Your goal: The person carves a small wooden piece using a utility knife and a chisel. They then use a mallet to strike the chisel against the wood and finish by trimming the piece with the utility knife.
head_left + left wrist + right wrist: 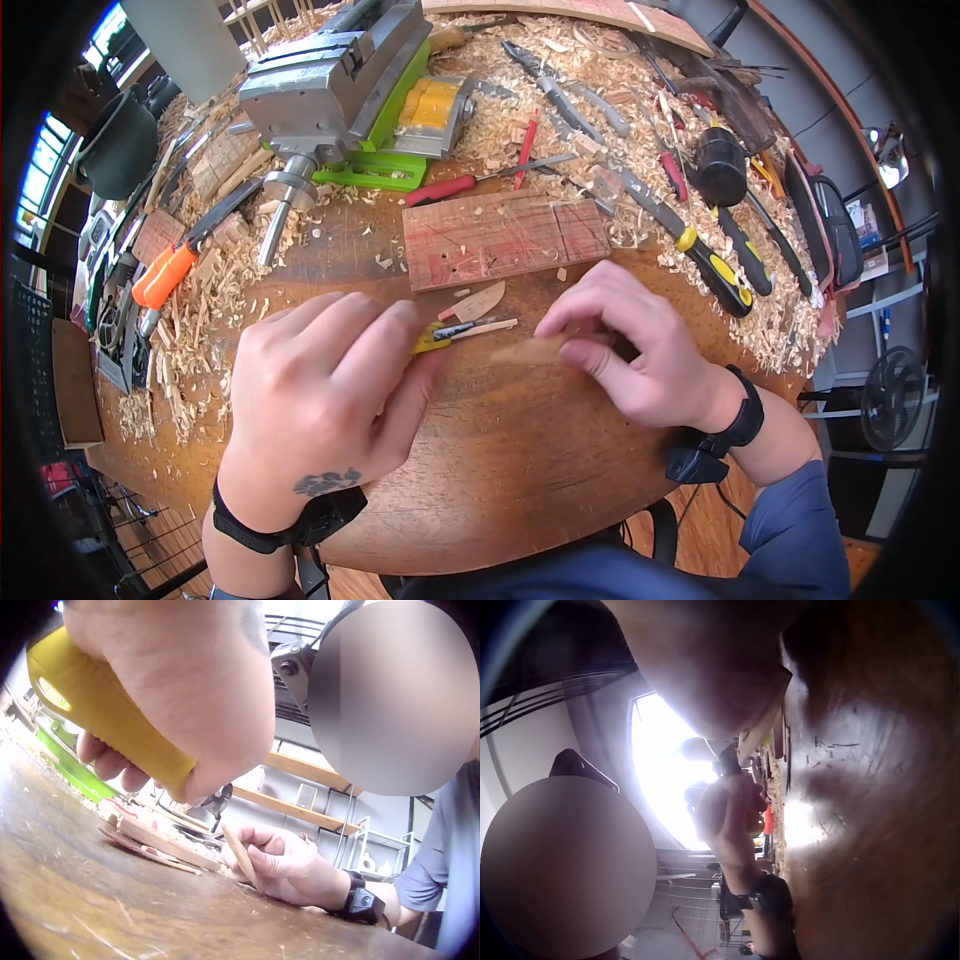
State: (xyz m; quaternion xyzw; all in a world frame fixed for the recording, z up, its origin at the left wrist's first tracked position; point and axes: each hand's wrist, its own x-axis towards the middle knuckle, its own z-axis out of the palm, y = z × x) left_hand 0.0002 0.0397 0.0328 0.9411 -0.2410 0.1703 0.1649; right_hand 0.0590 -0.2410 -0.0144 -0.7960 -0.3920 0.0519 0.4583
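Note:
My left hand [325, 400] grips a yellow-handled tool [432, 339], its dark metal end pointing right; in the left wrist view the yellow handle [112, 712] lies along the palm. Between thumb and fingers my right hand [640, 350] pinches a thin pale wooden piece [530, 350], blurred in the head view. The left wrist view shows this piece [240, 856] tilted, close to the tabletop. The tool's end and the piece are apart in the head view. Just beyond lie a small pointed wooden piece [480, 301] and a thin stick [487, 328].
A red-marked board [505, 240] lies beyond the hands. A metal vise [320, 90] with green parts stands at the back left. Orange-handled tool [168, 273], red-handled tool [440, 190], yellow-black handle [715, 272] and black mallet [720, 165] lie among wood shavings [500, 120].

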